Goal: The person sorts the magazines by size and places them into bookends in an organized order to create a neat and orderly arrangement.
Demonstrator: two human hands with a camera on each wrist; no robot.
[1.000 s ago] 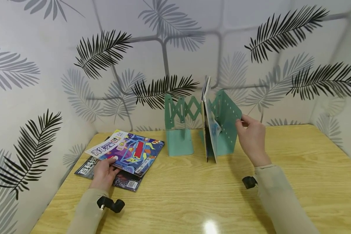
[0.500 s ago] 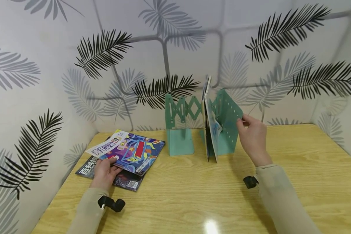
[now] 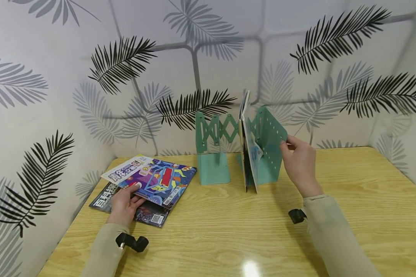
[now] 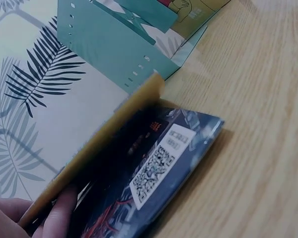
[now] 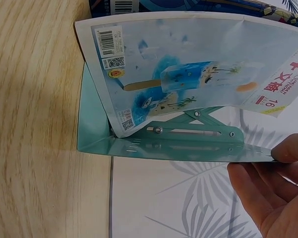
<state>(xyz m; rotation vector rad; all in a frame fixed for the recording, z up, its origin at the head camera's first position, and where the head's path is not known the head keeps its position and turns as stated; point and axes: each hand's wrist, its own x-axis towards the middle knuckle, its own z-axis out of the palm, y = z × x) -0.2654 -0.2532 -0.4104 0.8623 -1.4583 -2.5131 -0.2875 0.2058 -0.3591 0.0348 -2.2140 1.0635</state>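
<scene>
My left hand (image 3: 124,206) pinches the near edge of a purple and blue magazine (image 3: 166,181), thumb on top and fingers beneath. This magazine is tilted up off a dark magazine (image 3: 152,214) with a QR code, which lies flat on the table. My right hand (image 3: 302,163) pinches the edge of the right end plate (image 3: 273,142) of a green expandable bookend (image 3: 213,169). Several thin magazines stand on edge in the bookend, near that plate. In the right wrist view, a pale blue magazine (image 5: 144,59) leans with its pages curved.
The wooden table (image 3: 208,227) runs up to a leaf-patterned wall (image 3: 228,30) behind the bookend, with another wall at the left. The bookend's scissor links (image 3: 228,129) span its back. Another dark blue magazine (image 5: 188,6) stands beside the pale blue one.
The purple and blue magazine has tilted slightly in the left hand, its near right corner a little lower. My right hand stays at the bookend plate.
</scene>
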